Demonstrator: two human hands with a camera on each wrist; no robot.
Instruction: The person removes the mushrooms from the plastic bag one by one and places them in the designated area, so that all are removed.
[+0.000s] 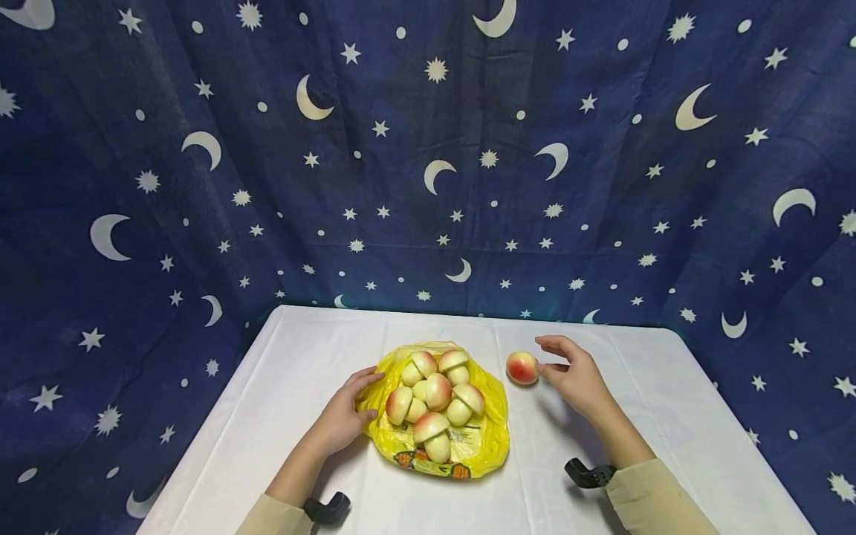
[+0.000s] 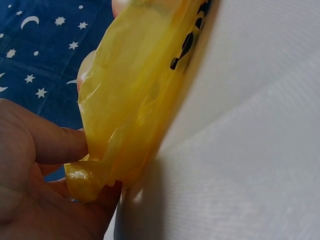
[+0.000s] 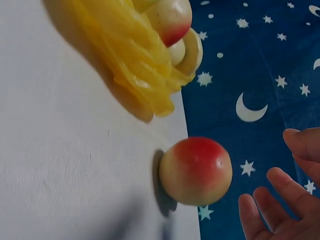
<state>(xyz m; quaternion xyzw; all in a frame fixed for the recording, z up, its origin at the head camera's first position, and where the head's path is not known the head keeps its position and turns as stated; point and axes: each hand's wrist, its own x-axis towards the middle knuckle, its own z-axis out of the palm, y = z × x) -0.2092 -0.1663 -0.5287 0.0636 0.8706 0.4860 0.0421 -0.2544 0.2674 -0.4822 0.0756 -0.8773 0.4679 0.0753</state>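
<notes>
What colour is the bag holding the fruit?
Yellow bag with dark and orange print near its front edge; clearest in the head view.

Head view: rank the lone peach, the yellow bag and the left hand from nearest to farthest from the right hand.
1. Lone peach: on the white table, just left of the right hand fingertips.
2. Yellow bag: further left, holding the peach pile.
3. Left hand: at the bag's far left edge.
</notes>
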